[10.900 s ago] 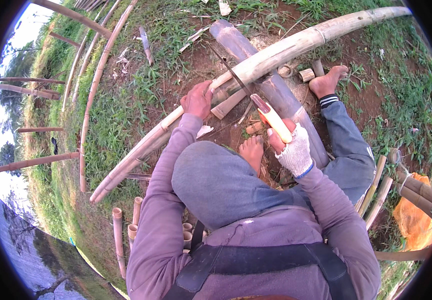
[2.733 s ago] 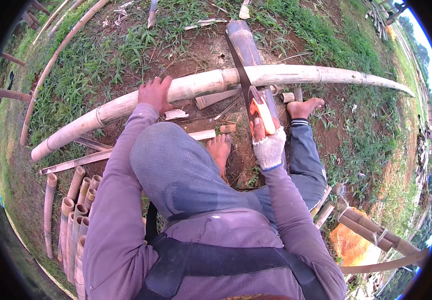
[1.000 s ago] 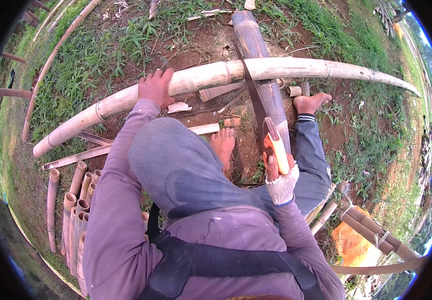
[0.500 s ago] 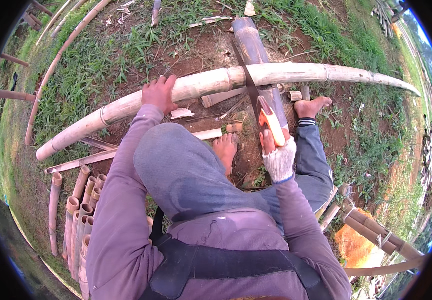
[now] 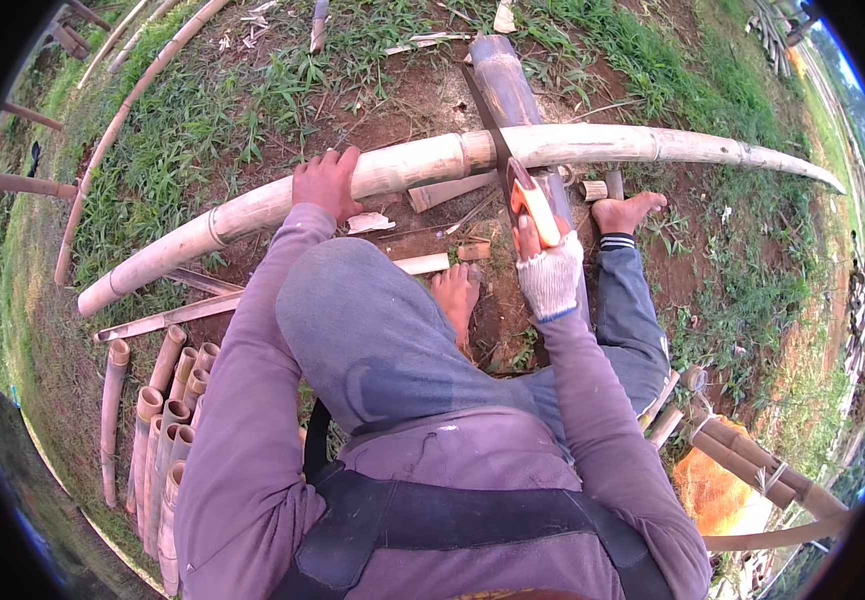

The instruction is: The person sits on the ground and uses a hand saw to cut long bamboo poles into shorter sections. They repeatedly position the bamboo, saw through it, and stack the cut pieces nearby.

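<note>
A long pale bamboo pole [image 5: 593, 145] lies across in front of me, over a thicker grey bamboo log [image 5: 506, 85] on the ground. My left hand [image 5: 327, 185] is wrapped over the pole, left of its middle. In a fingerless white knit glove, my right hand [image 5: 545, 250] grips the orange handle of a hand saw [image 5: 493, 125]. The saw's dark blade crosses the pole just right of a node, close to the log. How deep the teeth sit in the pole I cannot tell.
Cut bamboo tubes [image 5: 168, 430] stand bunched at the lower left. Split bamboo strips [image 5: 168, 318] lie near the pole's left end. My bare feet [image 5: 456, 290] rest on the soil below the pole. Tied bamboo [image 5: 753, 460] and an orange net-like bundle [image 5: 708, 490] are at the lower right.
My right hand has pushed the saw forward, away from my body, so its handle is now nearer the pole. The left hand keeps its hold on the pole.
</note>
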A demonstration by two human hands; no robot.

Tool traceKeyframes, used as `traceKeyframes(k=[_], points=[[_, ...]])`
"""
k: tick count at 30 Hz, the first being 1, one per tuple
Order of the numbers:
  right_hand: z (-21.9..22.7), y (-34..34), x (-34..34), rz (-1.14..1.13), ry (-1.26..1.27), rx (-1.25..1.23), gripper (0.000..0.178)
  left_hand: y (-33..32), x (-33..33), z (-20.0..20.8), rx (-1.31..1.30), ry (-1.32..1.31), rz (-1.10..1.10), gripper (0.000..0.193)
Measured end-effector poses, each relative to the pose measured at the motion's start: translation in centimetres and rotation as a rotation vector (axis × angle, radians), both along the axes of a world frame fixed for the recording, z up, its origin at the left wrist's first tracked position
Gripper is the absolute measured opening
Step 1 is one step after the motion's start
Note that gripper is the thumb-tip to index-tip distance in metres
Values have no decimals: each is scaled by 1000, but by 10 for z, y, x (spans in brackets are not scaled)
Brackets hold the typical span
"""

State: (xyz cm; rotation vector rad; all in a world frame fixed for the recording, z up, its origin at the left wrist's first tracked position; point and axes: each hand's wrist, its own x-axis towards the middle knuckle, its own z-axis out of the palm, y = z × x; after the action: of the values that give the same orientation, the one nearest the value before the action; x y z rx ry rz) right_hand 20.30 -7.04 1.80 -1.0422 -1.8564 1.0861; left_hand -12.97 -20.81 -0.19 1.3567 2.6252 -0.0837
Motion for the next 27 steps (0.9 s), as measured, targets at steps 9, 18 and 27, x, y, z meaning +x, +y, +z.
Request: traceKeyframes(k=[9,18,27], points=[[-11,-52,86,26,83,17,21,1,6,3,-4,7,25,93],[5,-36,65,41,-15,20,21,-2,1,2,21,8,6,92],[-24,6,11,22,-4,-91,22,3,12,1,-30,3,10,95]])
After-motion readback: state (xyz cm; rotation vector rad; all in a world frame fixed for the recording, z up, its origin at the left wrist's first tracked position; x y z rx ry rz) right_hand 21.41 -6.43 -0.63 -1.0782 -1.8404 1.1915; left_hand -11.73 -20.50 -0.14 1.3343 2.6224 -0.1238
